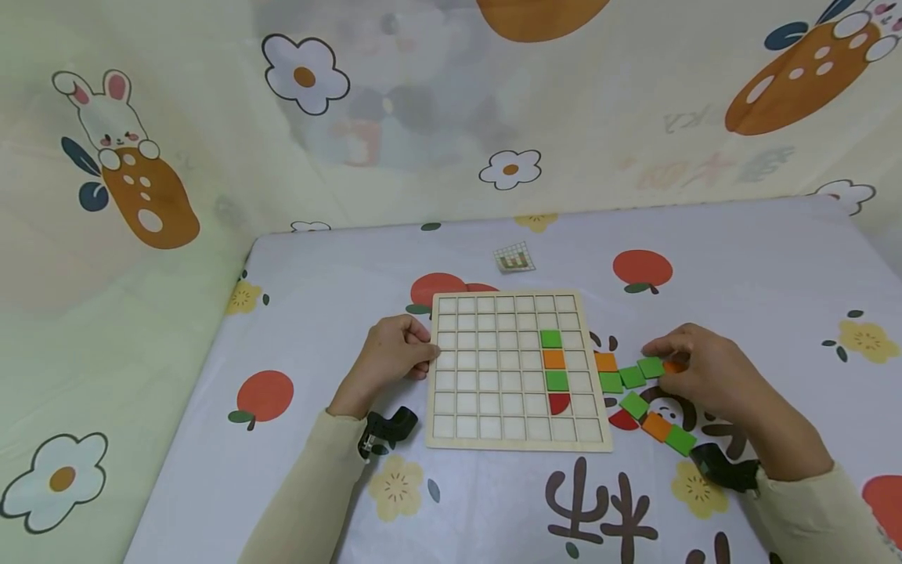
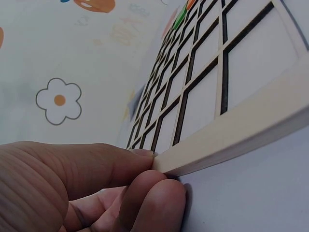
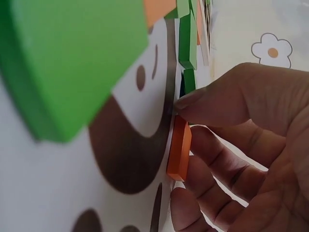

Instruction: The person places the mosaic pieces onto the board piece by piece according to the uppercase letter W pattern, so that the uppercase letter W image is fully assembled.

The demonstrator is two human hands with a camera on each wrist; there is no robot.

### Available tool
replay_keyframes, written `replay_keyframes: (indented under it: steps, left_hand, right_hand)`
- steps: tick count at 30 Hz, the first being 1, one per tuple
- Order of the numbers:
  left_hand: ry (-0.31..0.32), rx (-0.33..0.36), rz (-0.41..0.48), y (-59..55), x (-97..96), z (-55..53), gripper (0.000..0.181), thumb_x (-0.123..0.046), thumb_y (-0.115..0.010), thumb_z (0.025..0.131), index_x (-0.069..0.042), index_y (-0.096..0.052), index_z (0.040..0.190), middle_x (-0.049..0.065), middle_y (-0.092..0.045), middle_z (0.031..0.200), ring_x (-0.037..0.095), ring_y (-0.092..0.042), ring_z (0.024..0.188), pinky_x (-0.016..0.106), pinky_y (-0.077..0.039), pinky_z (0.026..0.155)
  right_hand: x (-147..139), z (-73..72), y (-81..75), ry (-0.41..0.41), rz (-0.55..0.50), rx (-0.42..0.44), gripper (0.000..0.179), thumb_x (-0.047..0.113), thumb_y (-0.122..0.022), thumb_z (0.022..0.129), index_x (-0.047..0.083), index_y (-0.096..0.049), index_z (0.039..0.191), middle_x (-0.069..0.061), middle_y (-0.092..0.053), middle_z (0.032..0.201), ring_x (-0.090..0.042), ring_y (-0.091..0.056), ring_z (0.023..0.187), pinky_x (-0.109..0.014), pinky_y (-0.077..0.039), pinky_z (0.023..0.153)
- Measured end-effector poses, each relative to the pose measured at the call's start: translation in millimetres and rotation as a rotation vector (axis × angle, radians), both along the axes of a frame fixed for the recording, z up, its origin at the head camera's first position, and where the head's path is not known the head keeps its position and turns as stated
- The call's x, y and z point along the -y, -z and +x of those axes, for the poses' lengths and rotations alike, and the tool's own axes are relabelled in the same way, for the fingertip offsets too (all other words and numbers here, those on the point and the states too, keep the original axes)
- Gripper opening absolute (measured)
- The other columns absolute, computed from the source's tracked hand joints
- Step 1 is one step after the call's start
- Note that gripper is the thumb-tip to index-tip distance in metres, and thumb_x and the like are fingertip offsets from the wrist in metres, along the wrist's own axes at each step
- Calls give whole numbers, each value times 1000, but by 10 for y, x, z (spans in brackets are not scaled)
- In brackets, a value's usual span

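In the head view a wooden grid board (image 1: 517, 448) lies flat on the table. My left hand (image 1: 391, 352) pinches its left edge between thumb and fingers; the left wrist view shows the thumb (image 2: 111, 166) on top of the rim. One column near the board's right side holds a green tile (image 1: 551, 339), an orange tile (image 1: 553, 359), another green tile (image 1: 557, 381) and a red rounded piece (image 1: 560, 403). To the right of the board, my right hand (image 1: 726, 384) pinches a loose orange tile (image 3: 179, 152) at the tabletop, its thumb at one end.
Between the board and my right hand lie several loose green tiles (image 1: 633, 377), an orange tile (image 1: 657, 427) and a red piece (image 1: 623, 421). Behind the board is a small card with a printed grid (image 1: 514, 258). A patterned cloth (image 1: 493, 509) covers the table.
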State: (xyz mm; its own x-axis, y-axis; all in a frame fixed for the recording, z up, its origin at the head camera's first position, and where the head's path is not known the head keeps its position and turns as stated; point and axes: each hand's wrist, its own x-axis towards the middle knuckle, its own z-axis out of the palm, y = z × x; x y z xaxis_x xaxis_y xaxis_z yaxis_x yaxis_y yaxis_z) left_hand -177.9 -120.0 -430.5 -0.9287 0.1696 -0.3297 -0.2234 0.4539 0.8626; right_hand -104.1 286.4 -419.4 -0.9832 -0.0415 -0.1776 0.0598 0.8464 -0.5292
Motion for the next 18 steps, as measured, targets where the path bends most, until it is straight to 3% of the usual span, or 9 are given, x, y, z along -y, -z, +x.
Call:
replay_keyframes:
  steps: [18]
  left_hand:
    - [-1, 9, -3, -48, -11, 12, 17, -3, -79, 89, 0, -63, 96, 10, -67, 77, 14, -65, 56, 25, -60, 55]
  right_hand:
    - [7, -56, -11, -88, 46, -32, 32, 7, -86, 76, -2, -74, 105, -16, -60, 103, -31, -54, 89, -29, -52, 63]
